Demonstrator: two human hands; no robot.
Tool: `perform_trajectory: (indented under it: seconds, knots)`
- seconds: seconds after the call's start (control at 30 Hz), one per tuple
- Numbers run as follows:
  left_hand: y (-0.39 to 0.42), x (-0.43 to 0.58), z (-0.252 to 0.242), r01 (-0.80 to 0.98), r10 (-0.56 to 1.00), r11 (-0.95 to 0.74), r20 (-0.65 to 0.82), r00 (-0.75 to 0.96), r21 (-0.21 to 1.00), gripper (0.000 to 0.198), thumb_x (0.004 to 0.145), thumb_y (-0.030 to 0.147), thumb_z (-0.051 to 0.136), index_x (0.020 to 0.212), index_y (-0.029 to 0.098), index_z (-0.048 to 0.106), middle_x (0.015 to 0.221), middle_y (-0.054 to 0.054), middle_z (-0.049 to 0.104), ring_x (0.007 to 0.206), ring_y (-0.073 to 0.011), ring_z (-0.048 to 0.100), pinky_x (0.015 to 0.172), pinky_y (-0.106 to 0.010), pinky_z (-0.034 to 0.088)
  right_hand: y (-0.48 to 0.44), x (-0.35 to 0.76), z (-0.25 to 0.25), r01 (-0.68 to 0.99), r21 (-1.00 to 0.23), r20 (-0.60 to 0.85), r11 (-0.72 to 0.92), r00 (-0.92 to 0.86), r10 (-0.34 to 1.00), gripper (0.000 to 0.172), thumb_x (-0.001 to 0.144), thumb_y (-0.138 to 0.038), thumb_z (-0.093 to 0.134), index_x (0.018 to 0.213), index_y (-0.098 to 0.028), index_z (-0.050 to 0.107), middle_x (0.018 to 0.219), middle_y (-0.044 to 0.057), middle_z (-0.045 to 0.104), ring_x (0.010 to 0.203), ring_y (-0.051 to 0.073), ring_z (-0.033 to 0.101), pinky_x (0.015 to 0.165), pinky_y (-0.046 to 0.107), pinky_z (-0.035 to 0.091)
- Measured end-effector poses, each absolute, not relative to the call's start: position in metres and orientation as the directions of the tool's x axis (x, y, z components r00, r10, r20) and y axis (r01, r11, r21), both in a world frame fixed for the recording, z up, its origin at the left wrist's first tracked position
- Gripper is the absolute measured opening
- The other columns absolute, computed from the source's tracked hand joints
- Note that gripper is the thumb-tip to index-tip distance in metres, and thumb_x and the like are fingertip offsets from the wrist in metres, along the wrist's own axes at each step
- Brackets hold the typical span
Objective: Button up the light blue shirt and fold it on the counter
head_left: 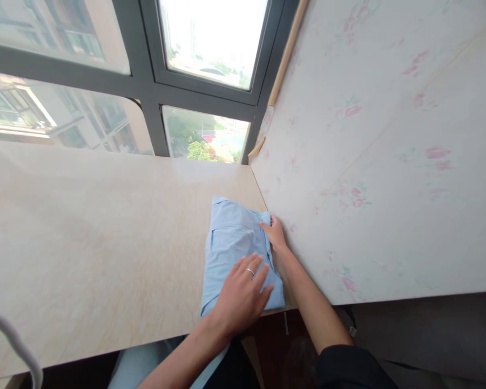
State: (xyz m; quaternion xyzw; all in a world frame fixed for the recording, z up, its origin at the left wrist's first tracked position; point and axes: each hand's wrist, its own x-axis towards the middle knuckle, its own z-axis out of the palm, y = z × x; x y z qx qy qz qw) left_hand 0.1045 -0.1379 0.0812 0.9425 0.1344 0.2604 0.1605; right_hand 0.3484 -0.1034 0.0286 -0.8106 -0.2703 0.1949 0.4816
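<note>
A light blue folded shirt (233, 237) lies on the marble-patterned ledge, close against the wall. Fingers spread, my left hand (245, 292) is over its near part, with a ring on one finger; I cannot tell how firmly it touches the cloth. At the shirt's right edge, my right hand (274, 232) has its thumb on top of the fabric and its other fingers curled at the side, partly hidden, gripping the edge.
The pale ledge (105, 237) runs left beneath a grey-framed window (146, 81). A floral-papered wall (389, 162) bounds the right side, with paper peeling (257, 148) at the corner. A curved grey tube (18, 346) stands at the lower left.
</note>
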Motion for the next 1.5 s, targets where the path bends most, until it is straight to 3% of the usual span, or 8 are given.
perform_trajectory:
  seconds: [0.1, 0.2, 0.33, 0.53, 0.73, 0.9, 1.03, 1.5]
  knots:
    - [-0.107, 0.090, 0.079, 0.382, 0.526, -0.842, 0.428, 0.735, 0.381, 0.038, 0.097, 0.031, 0.044, 0.129, 0.014, 0.055, 0.139, -0.019, 0.055, 0.131, -0.0313, 0.050, 0.103, -0.049, 0.046, -0.105, 0.342, 0.036, 0.462, -0.785, 0.169, -0.414, 0.801, 0.574, 0.060, 0.080, -0.027, 0.055, 0.137, -0.011, 0.043, 0.139, 0.021, 0.051, 0.129, 0.028, 0.048, 0.109, 0.043, 0.037]
    - [-0.091, 0.082, 0.062, 0.478, 0.588, -0.805, 0.360, 0.724, 0.352, 0.043, 0.096, 0.032, 0.047, 0.133, 0.010, 0.052, 0.145, -0.022, 0.048, 0.138, -0.0343, 0.041, 0.106, -0.053, 0.042, -0.103, 0.330, 0.044, 0.763, -0.528, 0.405, -0.372, 0.611, 0.680, 0.057, 0.088, -0.031, 0.050, 0.141, -0.012, 0.042, 0.147, 0.021, 0.042, 0.140, 0.028, 0.034, 0.115, 0.046, 0.028]
    - [-0.092, 0.080, 0.042, 0.408, 0.495, -0.861, 0.318, 0.809, 0.303, 0.054, 0.094, 0.036, 0.051, 0.143, 0.013, 0.043, 0.155, -0.018, 0.036, 0.146, -0.0326, 0.028, 0.114, -0.053, 0.032, -0.093, 0.317, 0.040, 0.907, -0.356, 0.344, -0.225, 0.351, 0.871, 0.052, 0.096, -0.041, 0.044, 0.140, -0.013, 0.048, 0.153, 0.018, 0.037, 0.145, 0.026, 0.028, 0.119, 0.043, 0.022]
    - [-0.099, 0.076, 0.024, 0.400, 0.463, -0.881, 0.288, 0.838, 0.252, 0.069, 0.089, 0.050, 0.055, 0.148, 0.018, 0.038, 0.158, -0.017, 0.029, 0.147, -0.0337, 0.024, 0.117, -0.055, 0.022, -0.084, 0.336, 0.002, 0.875, -0.334, 0.103, -0.351, 0.404, 0.909, 0.056, 0.100, -0.047, 0.032, 0.145, -0.016, 0.043, 0.154, 0.016, 0.038, 0.145, 0.028, 0.030, 0.117, 0.050, 0.023]
    - [-0.107, 0.065, 0.009, 0.436, 0.501, -0.861, 0.284, 0.818, 0.262, 0.071, 0.089, 0.055, 0.053, 0.150, 0.023, 0.035, 0.160, -0.014, 0.028, 0.148, -0.0321, 0.023, 0.119, -0.055, 0.018, -0.086, 0.361, -0.013, 0.915, -0.323, 0.138, -0.243, 0.299, 0.944, 0.065, 0.100, -0.055, 0.024, 0.148, -0.013, 0.040, 0.153, 0.016, 0.040, 0.144, 0.025, 0.033, 0.118, 0.044, 0.025]
    - [-0.108, 0.047, 0.001, 0.549, 0.670, -0.710, 0.185, 0.718, 0.440, 0.080, 0.088, 0.058, 0.053, 0.154, 0.023, 0.025, 0.162, -0.016, 0.020, 0.148, -0.0336, 0.023, 0.113, -0.052, 0.031, -0.085, 0.361, -0.014, 0.912, -0.314, 0.110, -0.263, 0.310, 0.944, 0.066, 0.100, -0.056, 0.022, 0.149, -0.014, 0.038, 0.155, 0.014, 0.038, 0.145, 0.025, 0.031, 0.119, 0.045, 0.023]
    - [-0.104, 0.032, -0.001, 0.605, 0.770, -0.566, 0.097, 0.630, 0.560, 0.081, 0.090, 0.053, 0.052, 0.154, 0.014, 0.022, 0.157, -0.022, 0.028, 0.144, -0.0338, 0.033, 0.111, -0.048, 0.037, -0.078, 0.349, -0.012, 0.909, -0.302, 0.091, -0.286, 0.326, 0.941, 0.066, 0.101, -0.055, 0.021, 0.148, -0.012, 0.038, 0.155, 0.015, 0.037, 0.145, 0.026, 0.029, 0.119, 0.046, 0.022]
    - [-0.073, -0.063, 0.020, 0.767, 0.908, -0.363, 0.017, 0.418, 0.529, 0.061, 0.095, 0.037, 0.041, 0.151, 0.016, 0.033, 0.149, -0.020, 0.041, 0.141, -0.0337, 0.037, 0.110, -0.051, 0.038, 0.022, 0.230, -0.015, 0.909, -0.404, 0.135, -0.102, 0.169, 0.976, 0.058, 0.100, -0.051, 0.031, 0.146, -0.016, 0.040, 0.153, 0.015, 0.040, 0.144, 0.027, 0.032, 0.118, 0.048, 0.020]
